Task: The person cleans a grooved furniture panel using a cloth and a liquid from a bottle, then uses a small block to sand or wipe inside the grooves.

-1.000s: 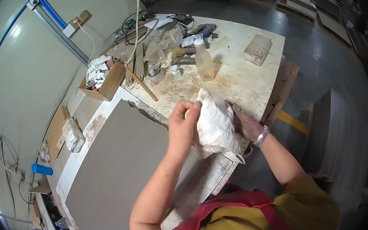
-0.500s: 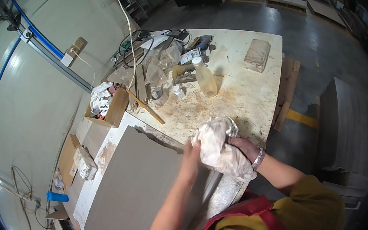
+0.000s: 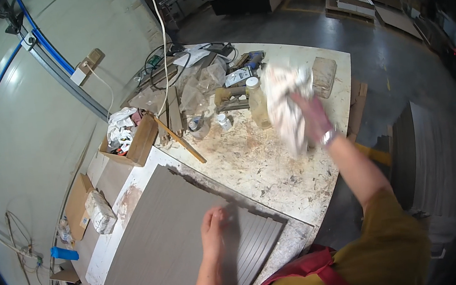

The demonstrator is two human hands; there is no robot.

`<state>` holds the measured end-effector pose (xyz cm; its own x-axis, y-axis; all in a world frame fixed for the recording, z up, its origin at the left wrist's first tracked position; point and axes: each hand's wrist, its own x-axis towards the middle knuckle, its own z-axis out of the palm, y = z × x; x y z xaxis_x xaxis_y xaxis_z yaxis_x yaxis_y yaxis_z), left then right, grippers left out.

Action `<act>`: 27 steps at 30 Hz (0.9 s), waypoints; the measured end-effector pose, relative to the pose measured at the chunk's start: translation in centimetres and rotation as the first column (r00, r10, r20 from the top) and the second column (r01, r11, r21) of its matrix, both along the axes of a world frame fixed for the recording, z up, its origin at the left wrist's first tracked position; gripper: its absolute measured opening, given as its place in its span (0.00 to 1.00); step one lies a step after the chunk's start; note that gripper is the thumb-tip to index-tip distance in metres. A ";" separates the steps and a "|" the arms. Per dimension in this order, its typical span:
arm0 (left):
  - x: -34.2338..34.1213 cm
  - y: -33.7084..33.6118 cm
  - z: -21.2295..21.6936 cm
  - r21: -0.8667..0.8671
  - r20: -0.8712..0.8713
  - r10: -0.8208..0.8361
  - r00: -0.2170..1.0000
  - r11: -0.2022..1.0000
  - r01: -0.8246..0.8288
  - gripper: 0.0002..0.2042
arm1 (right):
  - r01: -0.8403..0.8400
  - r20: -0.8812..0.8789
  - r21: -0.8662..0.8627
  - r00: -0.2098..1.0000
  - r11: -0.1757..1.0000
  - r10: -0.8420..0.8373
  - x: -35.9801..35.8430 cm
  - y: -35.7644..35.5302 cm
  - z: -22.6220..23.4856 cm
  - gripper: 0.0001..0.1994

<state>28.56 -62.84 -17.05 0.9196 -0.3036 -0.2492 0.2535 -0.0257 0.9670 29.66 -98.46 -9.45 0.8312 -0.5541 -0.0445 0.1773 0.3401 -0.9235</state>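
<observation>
A crumpled white rag (image 3: 287, 105) hangs from my right hand (image 3: 313, 117), whose fingers are closed round it. It is held over the far right of the table, beside a cloudy plastic bottle (image 3: 258, 105) with a white cap, and partly hides it. Over a stack of grey-brown boards (image 3: 154, 235) is my left hand (image 3: 213, 227), its fingers curled in and nothing seen in them. The stack's long edges show as steps at its right end. Past the rag lies a wrapped, stained block (image 3: 324, 75).
On the worktable (image 3: 241, 158), a small white jar (image 3: 224, 121) and a wooden stick (image 3: 180, 139) lie left of the bottle. Power tools (image 3: 252, 60), plastic bags and cables crowd the back. A cardboard box (image 3: 141, 144) with rags stands at left, near another wrapped block (image 3: 100, 211).
My right hand has carried the rag away from me, toward the bottle and the far block. My left hand has let go of the rag and moved down and left over the boards.
</observation>
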 end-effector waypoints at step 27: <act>1.2 -6.3 9.6 0.479 0.849 -0.505 0.153 0.615 -0.627 0.41 | -0.067 0.503 -0.508 0.787 0.859 0.359 0.7 4.9 5.3 0.28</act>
